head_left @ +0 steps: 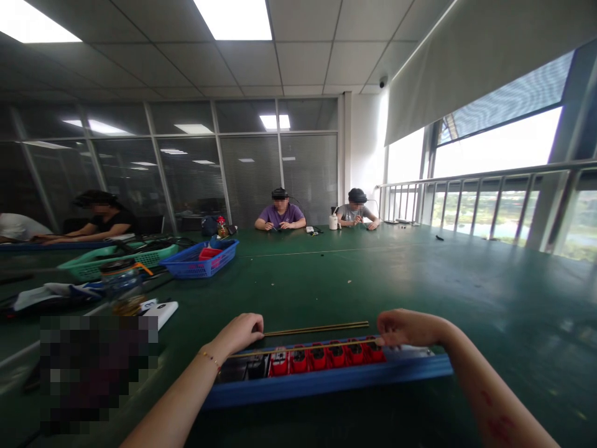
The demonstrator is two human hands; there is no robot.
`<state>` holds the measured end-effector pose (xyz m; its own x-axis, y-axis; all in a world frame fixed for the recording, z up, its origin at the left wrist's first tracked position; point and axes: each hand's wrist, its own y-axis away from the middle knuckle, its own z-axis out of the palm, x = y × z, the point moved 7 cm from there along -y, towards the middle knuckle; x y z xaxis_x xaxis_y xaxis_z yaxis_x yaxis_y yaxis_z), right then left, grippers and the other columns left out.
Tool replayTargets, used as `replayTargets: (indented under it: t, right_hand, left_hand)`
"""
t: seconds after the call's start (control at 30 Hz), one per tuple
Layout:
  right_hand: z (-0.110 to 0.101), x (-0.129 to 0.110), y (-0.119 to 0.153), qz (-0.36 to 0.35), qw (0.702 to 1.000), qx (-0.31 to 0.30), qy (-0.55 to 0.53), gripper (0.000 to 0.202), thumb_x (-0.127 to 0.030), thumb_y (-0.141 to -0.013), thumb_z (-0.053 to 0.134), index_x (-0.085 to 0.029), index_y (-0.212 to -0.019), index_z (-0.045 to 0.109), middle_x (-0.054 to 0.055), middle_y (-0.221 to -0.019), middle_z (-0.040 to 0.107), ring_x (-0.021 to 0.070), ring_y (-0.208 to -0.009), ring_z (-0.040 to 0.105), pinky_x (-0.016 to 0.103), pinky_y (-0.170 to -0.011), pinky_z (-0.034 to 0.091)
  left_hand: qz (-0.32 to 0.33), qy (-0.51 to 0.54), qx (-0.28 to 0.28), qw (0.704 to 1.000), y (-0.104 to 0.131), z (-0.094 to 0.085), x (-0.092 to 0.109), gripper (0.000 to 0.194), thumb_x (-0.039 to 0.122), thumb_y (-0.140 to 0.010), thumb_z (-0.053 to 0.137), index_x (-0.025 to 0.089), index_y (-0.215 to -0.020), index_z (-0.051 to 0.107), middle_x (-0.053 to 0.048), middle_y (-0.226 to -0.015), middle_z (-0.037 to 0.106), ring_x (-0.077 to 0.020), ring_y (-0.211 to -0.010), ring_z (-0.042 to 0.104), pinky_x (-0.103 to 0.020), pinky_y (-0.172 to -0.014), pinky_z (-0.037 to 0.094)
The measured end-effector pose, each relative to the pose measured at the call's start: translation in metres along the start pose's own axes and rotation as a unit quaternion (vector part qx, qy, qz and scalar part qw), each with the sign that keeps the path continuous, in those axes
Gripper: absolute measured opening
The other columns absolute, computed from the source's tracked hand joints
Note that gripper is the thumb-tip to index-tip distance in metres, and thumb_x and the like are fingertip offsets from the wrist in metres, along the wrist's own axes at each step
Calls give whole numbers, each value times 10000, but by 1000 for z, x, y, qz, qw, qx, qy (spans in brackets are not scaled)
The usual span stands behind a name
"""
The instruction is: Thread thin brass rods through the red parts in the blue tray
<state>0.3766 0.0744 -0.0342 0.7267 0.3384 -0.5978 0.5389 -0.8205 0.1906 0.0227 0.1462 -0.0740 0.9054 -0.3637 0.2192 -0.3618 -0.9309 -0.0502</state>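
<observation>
A long blue tray (326,378) lies before me, with several red blocks (318,357) with dark tops in a row inside it. Thin brass-coloured rods (321,327) lie on the table just behind the tray. Another thin brass-coloured rod (308,346) runs lengthwise over the red blocks. My left hand (239,331) is at the tray's back left, fingers curled down and closed, thumb tip at the left end of the rear rods; what it grips is hidden. My right hand (405,328) bends over the tray's right end, its fingers closed at the right end of the front rod.
A blue basket (200,264) with a red container and a green basket (125,260) with dark items stand at left. Nearer are a jar (122,287) and a white phone-like object (161,313). Co-workers sit across the green table (298,292) and at far left.
</observation>
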Motion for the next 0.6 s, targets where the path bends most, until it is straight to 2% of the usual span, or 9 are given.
replayTargets:
  t: [0.07,0.13,0.3,0.43,0.5,0.6]
  right_hand:
    - [6,1,-1,16,999,-27,-19,445,-579,-697,547,-159,-838,587,23,-674,620,151,-592,557,225,-516,407]
    - [4,0,-2,16,1000,-13,-18,431,-577,-697,548,-162,-804,594,14,-635,602,139,-559,534,216,-489,383]
    - [-11,-15,-5,-40,996,84,9,420,-558,-748,489,-164,-750,635,-1,-609,562,125,-553,476,215,-482,339]
    - [-24,-24,-6,-95,985,147,-12,456,-537,-795,418,-154,-739,658,10,-656,581,145,-639,501,236,-597,385]
    - [-32,-20,-3,-106,977,184,-29,450,-531,-800,414,-150,-731,644,13,-692,583,155,-690,513,241,-652,395]
    - [-41,-3,1,-83,969,228,-41,453,-536,-807,395,-151,-739,622,7,-696,569,152,-693,509,243,-666,400]
  left_hand:
    - [1,4,-1,1000,1,0,1,138,305,-744,540,232,-839,608,1,-817,628,-158,-783,573,-217,-630,385]
    - [4,7,-4,1000,1,0,2,155,301,-750,535,239,-874,606,2,-803,626,-156,-761,576,-221,-625,386]
    - [4,12,-9,1000,0,1,3,131,291,-753,532,220,-815,623,-16,-816,623,-158,-756,576,-217,-610,389]
    - [4,23,-13,1000,0,2,3,132,290,-755,526,216,-810,621,-12,-812,626,-149,-743,577,-213,-624,394]
    - [3,31,-19,999,0,3,3,140,295,-755,520,213,-809,620,-7,-791,630,-145,-726,580,-212,-624,396]
    - [6,42,-19,999,0,3,3,152,304,-754,511,209,-810,617,-5,-798,636,-144,-737,582,-210,-641,397]
